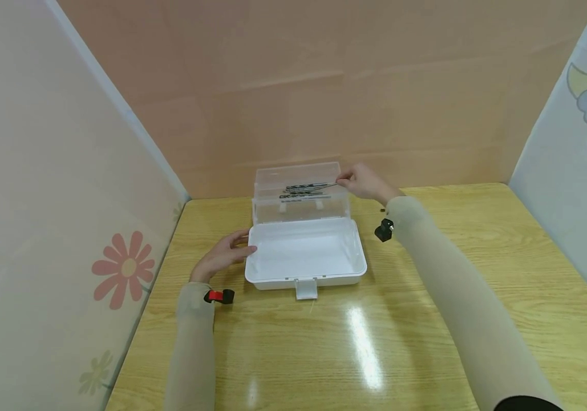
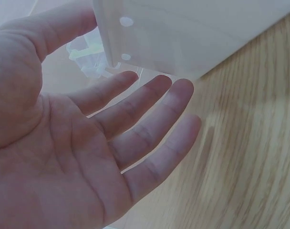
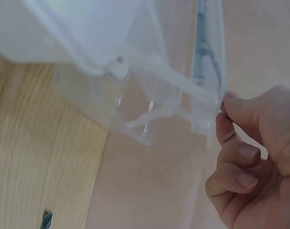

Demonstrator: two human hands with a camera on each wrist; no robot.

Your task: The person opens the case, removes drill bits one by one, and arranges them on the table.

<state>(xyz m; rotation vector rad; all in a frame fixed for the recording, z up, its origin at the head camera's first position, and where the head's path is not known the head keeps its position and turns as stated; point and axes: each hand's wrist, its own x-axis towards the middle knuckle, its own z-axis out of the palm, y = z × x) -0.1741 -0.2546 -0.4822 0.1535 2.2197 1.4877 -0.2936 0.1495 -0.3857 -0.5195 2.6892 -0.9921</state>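
The left hand (image 1: 223,254) rests with straight, spread fingers against the white box (image 1: 306,260). The right hand (image 1: 362,182) pinches a drill bit (image 1: 310,186) over the clear tray (image 1: 300,192).

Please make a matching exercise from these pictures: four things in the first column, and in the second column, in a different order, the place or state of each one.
Things:
1. left hand
2. right hand
3. drill bits
4. latch

Places or states:
A. lying in the clear upper tray of the box
B. open, fingers straight, at the left side of the white box base
C. at the middle of the front edge of the box, hanging down onto the table
D. pinching the end of one thin bit at the right end of the tray

Pairs: 1-B, 2-D, 3-A, 4-C
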